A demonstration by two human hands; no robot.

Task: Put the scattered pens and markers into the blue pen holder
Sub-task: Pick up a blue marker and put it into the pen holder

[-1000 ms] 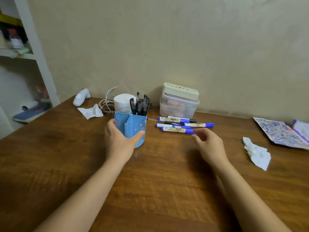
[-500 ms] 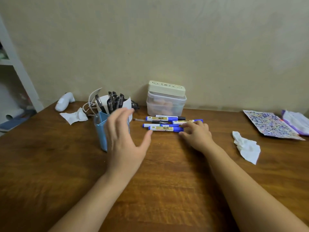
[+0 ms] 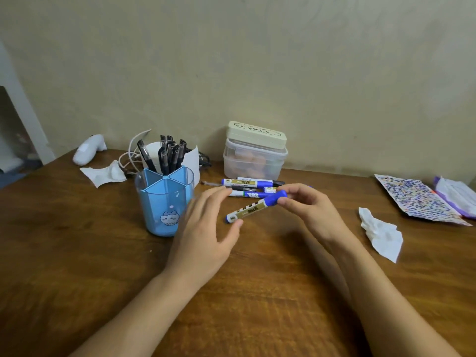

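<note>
R hand (image 3: 309,210) now pinches one blue marker (image 3: 253,207) by its capped end, thumb + fingertips closed on the cap, barrel angled down-left w/ the far end near my L thumb. Half a sec ago that hand was flat on the marker pile; so the pick is done and the marker is clear of the desk (image 3: 77,266), I judge. L hand (image 3: 206,235) has left the blue pen holder (image 3: 166,202): a sec ago it was wrapped round it, now it floats just beside it on the right, fingers spread, empty, reaching toward the marker's lower end. Can't tell if thumb touches the barrel yet. Holder stands upright, left of both hands, back compartment already packed w/ black pens (image 3: 168,155); front compartments look empty, approx. Remaining markers (image 3: 247,188) lie in a loose cluster behind the hands, in front of the lidded plastic box (image 3: 255,155); at least three, plus a thin pen, exact count unclear. Meaning: first of this batch is in hand, nothing of the pile stowed yet. Next step probably a hand-over to L or a direct drop into a front compartment. Risk: holder is unsteadied now, a sideways knock could tip it. Crumpled tissue (image 3: 381,235) at right is irrelevant.
</note>
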